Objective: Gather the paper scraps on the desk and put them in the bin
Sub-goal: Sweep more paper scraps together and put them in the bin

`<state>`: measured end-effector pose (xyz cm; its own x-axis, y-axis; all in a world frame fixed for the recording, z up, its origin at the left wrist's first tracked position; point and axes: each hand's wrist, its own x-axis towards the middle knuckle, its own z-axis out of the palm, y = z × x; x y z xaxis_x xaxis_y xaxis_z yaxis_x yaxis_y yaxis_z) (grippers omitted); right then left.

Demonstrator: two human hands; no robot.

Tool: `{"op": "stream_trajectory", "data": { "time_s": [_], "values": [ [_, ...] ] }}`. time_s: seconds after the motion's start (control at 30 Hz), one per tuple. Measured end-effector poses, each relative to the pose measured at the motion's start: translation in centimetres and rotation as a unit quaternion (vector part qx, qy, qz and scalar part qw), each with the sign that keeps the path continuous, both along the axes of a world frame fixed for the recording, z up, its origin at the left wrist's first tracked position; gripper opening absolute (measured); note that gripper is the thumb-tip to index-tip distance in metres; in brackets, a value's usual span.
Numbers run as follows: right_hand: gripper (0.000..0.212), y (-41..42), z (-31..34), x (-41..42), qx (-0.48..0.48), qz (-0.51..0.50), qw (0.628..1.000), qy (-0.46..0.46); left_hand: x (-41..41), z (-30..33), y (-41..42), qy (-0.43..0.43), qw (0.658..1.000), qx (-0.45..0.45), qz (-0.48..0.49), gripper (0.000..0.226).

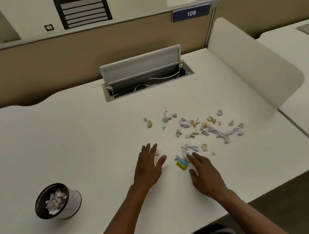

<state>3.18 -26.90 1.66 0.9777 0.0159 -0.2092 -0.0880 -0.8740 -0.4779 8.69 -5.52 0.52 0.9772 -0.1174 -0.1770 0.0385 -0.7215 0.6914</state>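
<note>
Several torn paper scraps (202,129), white, lilac and tan, lie scattered over the white desk (71,141) to the right of centre. My left hand (150,168) rests flat and open on the desk just left of the pile, with one small scrap at its fingertips. My right hand (203,172) is open too, palm down, its fingers touching the nearest scraps. Between the two hands lies a small blue and yellow block (182,164). The bin (58,201), a small round cup with a dark rim, stands at the front left and holds scraps.
An open cable tray (147,77) with its lid raised sits at the back of the desk. A beige partition (77,54) with a blue sign "109" runs behind. A white side divider (254,71) stands to the right, and the desk's front edge runs diagonally at lower right.
</note>
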Motion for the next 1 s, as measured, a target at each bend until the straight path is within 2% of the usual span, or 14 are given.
{"op": "stream_trajectory", "data": {
  "time_s": [0.1,0.2,0.37,0.5,0.57,0.63,0.7,0.73,0.9,1.0],
  "values": [
    [0.051,-0.9,0.2,0.8,0.048,-0.032,0.997,-0.057,-0.4,-1.4,-0.5,0.011,1.0,0.024,-0.004,0.062],
    [0.049,-2.4,0.5,3.0,0.038,-0.052,0.994,-0.086,-1.0,-2.1,-1.0,-0.01,0.999,0.041,-0.022,0.06],
    [0.073,-2.8,0.1,5.9,-0.064,0.103,0.993,-0.012,-1.7,-2.5,-2.1,-0.03,0.995,0.072,-0.066,0.062],
    [0.078,-2.6,-0.7,4.3,-0.051,0.17,0.984,-0.016,-2.8,-3.0,-2.5,-0.032,0.995,0.059,-0.077,0.064],
    [0.072,-3.1,-1.1,3.1,-0.022,0.14,0.989,-0.037,-3.3,-3.1,-2.6,-0.028,0.995,0.045,-0.083,0.064],
    [0.065,-4.4,-1.4,3.1,-0.007,0.049,0.997,-0.067,-3.6,-2.9,-2.9,-0.03,0.994,0.036,-0.097,0.069],
    [0.068,-5.8,-1.3,3.9,-0.021,-0.035,0.997,-0.066,-3.5,-2.5,-3.3,-0.025,0.992,0.039,-0.117,0.078],
    [0.07,-6.3,-1.2,4.4,-0.04,-0.046,0.997,-0.054,-3.3,-2.3,-3.6,-0.022,0.991,0.043,-0.126,0.084],
    [0.074,-5.8,-1.4,4.5,-0.092,0.057,0.994,-0.012,-2.3,-1.4,-5.1,-0.015,0.988,0.054,-0.146,0.094],
    [0.07,-5.1,-1.7,2.8,-0.065,0.114,0.991,-0.008,-2.4,-1.5,-5.6,-0.012,0.987,0.045,-0.154,0.095]
  ]
}}
